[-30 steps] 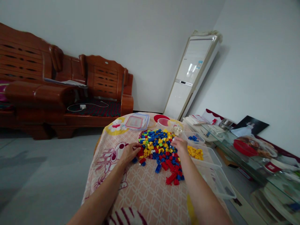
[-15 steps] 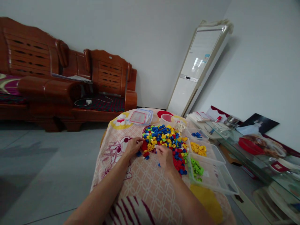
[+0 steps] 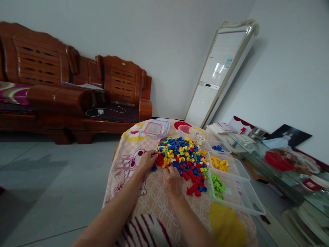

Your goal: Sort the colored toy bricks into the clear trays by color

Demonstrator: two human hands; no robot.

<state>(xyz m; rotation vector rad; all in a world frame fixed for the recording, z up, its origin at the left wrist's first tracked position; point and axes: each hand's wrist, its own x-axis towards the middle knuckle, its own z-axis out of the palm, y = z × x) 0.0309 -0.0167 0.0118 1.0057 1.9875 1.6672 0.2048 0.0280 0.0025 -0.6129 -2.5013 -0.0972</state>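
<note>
A heap of small red, blue, yellow and green building bricks (image 3: 185,159) lies on a table draped with a pink cartoon cloth (image 3: 154,192). My left hand (image 3: 147,160) rests at the heap's left edge, fingers curled onto the bricks there. My right hand (image 3: 171,179) sits at the heap's near edge, back up, fingers bent down among the bricks; what they hold is hidden. To the right stand clear plastic tubs: one with green bricks (image 3: 218,183), one with yellow bricks (image 3: 220,163), one with blue bricks (image 3: 217,148).
Stacked clear lids (image 3: 154,128) and a red bowl (image 3: 184,128) sit at the table's far end. A wooden sofa (image 3: 64,92) stands at the left, a tall air conditioner (image 3: 218,72) by the far wall, and a cluttered glass table (image 3: 277,161) at the right.
My right hand came back from the tubs at the right to the heap's near edge. My left hand stayed at the heap's left edge. The camera view shifted slightly.
</note>
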